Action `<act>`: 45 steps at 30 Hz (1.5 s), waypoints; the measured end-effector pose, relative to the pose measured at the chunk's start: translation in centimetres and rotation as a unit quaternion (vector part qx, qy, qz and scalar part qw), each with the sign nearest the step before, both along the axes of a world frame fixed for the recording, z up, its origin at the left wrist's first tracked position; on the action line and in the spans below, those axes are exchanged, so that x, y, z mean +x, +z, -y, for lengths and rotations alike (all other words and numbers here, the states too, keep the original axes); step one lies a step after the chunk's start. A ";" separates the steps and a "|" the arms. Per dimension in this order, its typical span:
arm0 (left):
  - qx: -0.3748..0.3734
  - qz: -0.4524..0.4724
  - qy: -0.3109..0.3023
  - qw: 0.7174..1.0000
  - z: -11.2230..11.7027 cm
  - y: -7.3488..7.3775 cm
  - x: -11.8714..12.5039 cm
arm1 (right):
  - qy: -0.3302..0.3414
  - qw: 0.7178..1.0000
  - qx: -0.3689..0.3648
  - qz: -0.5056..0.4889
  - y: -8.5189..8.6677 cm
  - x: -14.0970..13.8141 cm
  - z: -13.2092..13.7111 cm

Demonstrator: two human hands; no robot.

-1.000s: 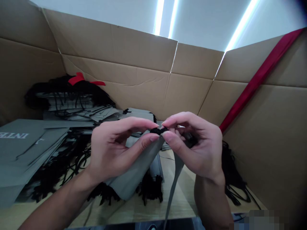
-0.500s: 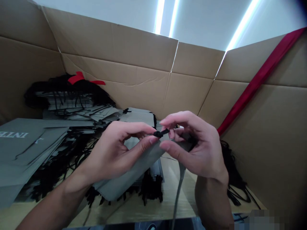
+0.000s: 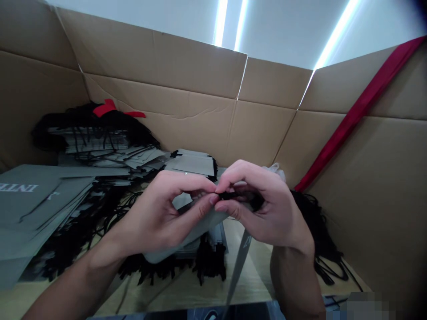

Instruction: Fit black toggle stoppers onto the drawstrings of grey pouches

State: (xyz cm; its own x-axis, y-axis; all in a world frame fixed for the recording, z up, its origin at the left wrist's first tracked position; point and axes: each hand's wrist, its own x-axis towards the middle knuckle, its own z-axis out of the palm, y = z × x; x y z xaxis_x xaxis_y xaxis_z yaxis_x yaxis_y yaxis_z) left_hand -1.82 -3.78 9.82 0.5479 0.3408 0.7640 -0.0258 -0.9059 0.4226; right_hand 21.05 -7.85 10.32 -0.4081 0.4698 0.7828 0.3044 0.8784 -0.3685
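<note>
- Around the worktop, brown cardboard walls [image 3: 187, 75] rise on every side, with a red strip [image 3: 353, 111] slanting across the right one.
- Flat grey bags [image 3: 40, 200] lie heaped to the left.
- One grey bag [image 3: 196, 224] hangs beneath both hands.
- Left hand [image 3: 160, 213] and right hand [image 3: 267, 209] meet, thumbs and forefingers pinched tight.
- Between those fingertips sits a short black cord [image 3: 230, 195] at the bag's top edge, lying level, its length running side to side.
</note>
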 end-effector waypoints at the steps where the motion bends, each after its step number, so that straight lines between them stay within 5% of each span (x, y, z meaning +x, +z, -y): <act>1: 0.012 0.009 0.005 1.000 0.0 -0.1 0.0 | 0.008 1.000 -0.008 -0.005 0.0 0.0 0.0; 7: 0.026 0.016 -0.006 1.000 0.3 -0.3 -0.2 | 0.028 0.999 -0.029 -0.033 -0.1 -0.1 -0.1; 14: -0.064 -0.025 -0.115 0.991 -0.4 0.3 -0.8 | 0.138 0.983 -0.046 -0.111 -1.0 -1.1 -1.1; 23: 0.128 0.046 0.049 0.989 -0.3 -0.2 -0.9 | 0.021 0.988 -0.093 -0.122 0.2 0.1 0.4; 34: 0.166 0.018 0.118 0.979 0.3 -0.4 -0.5 | -0.099 0.990 -0.071 -0.071 0.6 -0.1 1.0; 45: 0.283 0.062 0.203 0.935 0.2 -1.5 0.4 | -0.198 0.974 0.110 0.004 -0.1 -1.3 1.4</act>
